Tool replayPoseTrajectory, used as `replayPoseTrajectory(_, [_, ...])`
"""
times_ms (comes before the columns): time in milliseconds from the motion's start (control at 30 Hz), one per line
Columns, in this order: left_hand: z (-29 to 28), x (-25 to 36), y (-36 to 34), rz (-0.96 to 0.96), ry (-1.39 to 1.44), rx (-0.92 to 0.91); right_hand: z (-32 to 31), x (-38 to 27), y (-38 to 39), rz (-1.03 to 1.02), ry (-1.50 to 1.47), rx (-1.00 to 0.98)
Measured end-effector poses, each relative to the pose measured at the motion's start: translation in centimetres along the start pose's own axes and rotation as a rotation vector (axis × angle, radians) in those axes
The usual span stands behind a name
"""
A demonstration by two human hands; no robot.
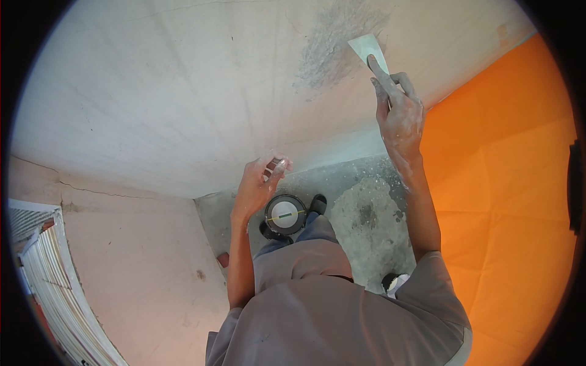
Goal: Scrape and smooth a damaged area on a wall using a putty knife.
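My right hand (pixel 401 113) grips a pale putty knife (pixel 368 50), with the index finger stretched along its blade. That blade is up against the wall, at the right side of a rough grey patch (pixel 342 43). White smears cover the hand and wrist. Lower and to the left, my left hand (pixel 259 183) is raised near the wall with its fingers curled toward the thumb. White paste coats those fingertips, and whatever they may hold is too small to make out. Below it, a round black bucket (pixel 268 215) with a pale round middle stands between my feet.
A pale wall (pixel 152 91) fills the front, meeting a cracked side wall (pixel 140 256) at left. White slatted shutters (pixel 61 293) are at far left. An orange sheet (pixel 500 183) hangs at right. The grey floor (pixel 366 213) is splattered; a white-and-black object (pixel 397 283) lies near my right side.
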State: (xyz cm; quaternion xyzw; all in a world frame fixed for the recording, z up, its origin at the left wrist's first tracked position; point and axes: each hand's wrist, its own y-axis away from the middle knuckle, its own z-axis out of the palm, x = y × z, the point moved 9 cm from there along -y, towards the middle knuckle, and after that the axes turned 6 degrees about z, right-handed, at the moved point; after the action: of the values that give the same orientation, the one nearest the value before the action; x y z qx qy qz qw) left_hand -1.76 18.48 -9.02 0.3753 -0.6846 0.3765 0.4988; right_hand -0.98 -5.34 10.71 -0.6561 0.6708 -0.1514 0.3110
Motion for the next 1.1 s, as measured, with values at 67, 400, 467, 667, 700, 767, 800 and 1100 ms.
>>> replayPoseTrajectory(67, [0.0,3.5,-2.8,0.092,-0.055,-0.005,-0.8,0.1,-1.9,0.032,-0.078,0.089])
replayPoseTrajectory(400, [-1.1,7.5,-6.7,0.256,-0.229,0.003,2.2,0.2,2.6,0.066,-0.061,-0.114])
replayPoseTrajectory(467, [-1.0,8.7,-8.2,0.281,-0.245,-0.009,-0.3,-0.5,-1.0,0.094,-0.073,-0.013])
replayPoseTrajectory(667, [-0.4,11.8,-11.5,0.328,-0.316,0.012,9.4,3.1,5.5,0.134,0.101,-0.076])
replayPoseTrajectory(700, [-0.5,12.3,-11.9,0.382,-0.335,0.022,10.4,3.8,6.9,0.108,0.069,-0.175])
replayPoseTrajectory(767, [-0.5,12.7,-11.7,0.428,-0.357,0.015,8.3,3.0,7.1,0.141,-0.024,-0.233])
replayPoseTrajectory(800, [-1.3,12.5,-11.7,0.41,-0.381,0.033,4.8,1.1,4.3,0.183,-0.09,-0.188])
replayPoseTrajectory(1100, [-1.9,11.6,-11.8,0.352,-0.29,0.028,4.1,1.7,-0.1,0.143,0.092,0.03])
